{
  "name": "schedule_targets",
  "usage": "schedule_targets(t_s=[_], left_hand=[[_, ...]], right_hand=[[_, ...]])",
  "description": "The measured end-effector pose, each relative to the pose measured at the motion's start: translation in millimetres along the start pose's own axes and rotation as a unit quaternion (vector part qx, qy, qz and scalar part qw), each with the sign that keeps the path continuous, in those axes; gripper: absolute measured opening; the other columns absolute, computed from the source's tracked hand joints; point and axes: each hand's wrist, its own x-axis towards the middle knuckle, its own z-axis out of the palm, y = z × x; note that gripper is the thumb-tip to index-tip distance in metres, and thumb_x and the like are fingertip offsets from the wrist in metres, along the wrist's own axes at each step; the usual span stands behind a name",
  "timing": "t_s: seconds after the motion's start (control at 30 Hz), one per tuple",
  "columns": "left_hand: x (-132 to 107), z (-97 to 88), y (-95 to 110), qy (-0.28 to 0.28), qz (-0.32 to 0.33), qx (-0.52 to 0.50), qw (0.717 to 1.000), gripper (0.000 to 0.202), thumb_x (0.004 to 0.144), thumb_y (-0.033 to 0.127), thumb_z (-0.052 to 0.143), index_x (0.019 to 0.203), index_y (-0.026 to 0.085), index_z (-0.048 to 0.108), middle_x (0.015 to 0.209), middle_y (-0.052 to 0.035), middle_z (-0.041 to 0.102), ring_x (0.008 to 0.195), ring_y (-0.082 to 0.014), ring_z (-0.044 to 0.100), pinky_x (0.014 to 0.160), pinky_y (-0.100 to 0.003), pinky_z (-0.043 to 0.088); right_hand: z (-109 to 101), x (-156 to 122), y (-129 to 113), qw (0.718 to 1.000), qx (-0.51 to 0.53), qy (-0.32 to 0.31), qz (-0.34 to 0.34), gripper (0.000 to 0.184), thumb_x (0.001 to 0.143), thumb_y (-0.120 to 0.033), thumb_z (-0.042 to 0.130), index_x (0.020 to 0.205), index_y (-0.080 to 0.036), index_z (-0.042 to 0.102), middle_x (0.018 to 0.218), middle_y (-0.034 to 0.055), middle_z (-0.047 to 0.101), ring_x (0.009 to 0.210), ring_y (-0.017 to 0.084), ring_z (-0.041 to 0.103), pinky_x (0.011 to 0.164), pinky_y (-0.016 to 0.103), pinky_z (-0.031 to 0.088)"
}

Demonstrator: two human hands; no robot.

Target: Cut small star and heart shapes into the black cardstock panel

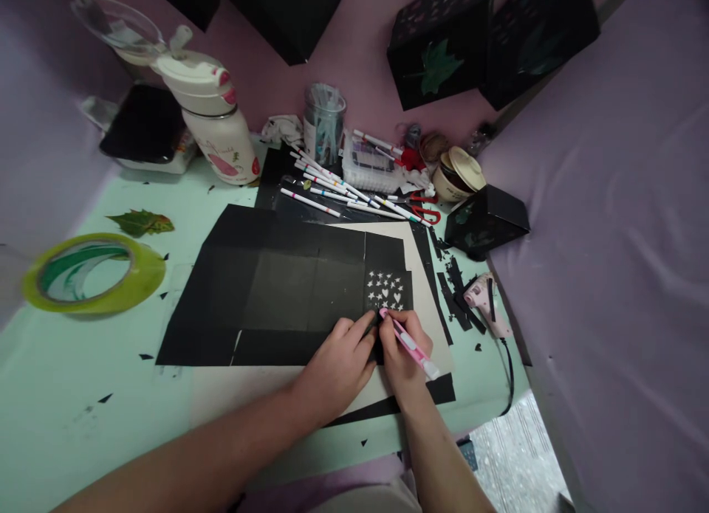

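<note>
A large sheet of black paper point(277, 284), creased into panels, lies flat on the pale green table point(83, 395). One panel near its right edge has small heart-shaped cutouts point(386, 288). My right hand point(404, 358) grips a pink craft knife point(407, 341), its tip down on the black paper just below the cutouts. My left hand point(337, 365) lies beside it, fingers pressed on the paper next to the blade.
Green tape roll point(94, 273) and a leaf point(141, 222) at left. White bottle point(216, 129), markers point(337, 188), a jar point(323, 122), red scissors point(424, 207) at the back. Black box point(486, 219) and pink glue gun point(484, 300) at right. Black paper scraps lie scattered.
</note>
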Motion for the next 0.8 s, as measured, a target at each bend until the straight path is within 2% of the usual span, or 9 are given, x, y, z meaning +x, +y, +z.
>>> schedule_targets(t_s=[0.23,0.37,0.8], left_hand=[[-2,4.8,-2,0.020,0.003,-0.010,1.000,0.017,0.085,0.018,0.056,0.100,0.010,0.062,0.136,-0.0179,0.052,0.103,-0.0265,0.055,0.088,-0.041,0.046],[-3,4.9,-2,0.016,-0.001,-0.021,1.000,0.017,0.086,0.017,0.054,0.101,0.011,0.062,0.139,-0.0171,0.050,0.099,-0.0248,0.056,0.086,-0.041,0.046],[0,0.2,0,0.014,0.013,0.000,1.000,0.019,0.090,0.018,0.052,0.103,0.009,0.062,0.136,-0.0197,0.051,0.103,-0.0246,0.055,0.087,-0.038,0.044]], right_hand=[[10,-3,1,0.996,-0.063,0.019,-0.067,0.015,0.090,-0.028,0.051,0.087,-0.018,0.061,0.074,0.0025,0.065,0.066,0.017,0.062,0.062,0.027,0.047],[12,-4,1,0.995,-0.074,0.027,-0.062,0.013,0.089,-0.025,0.050,0.086,-0.018,0.060,0.074,0.0026,0.065,0.066,0.017,0.062,0.061,0.027,0.046],[11,-5,2,0.995,-0.071,0.019,-0.063,0.009,0.088,-0.022,0.052,0.084,-0.018,0.059,0.071,0.0007,0.064,0.062,0.015,0.060,0.058,0.025,0.044]])
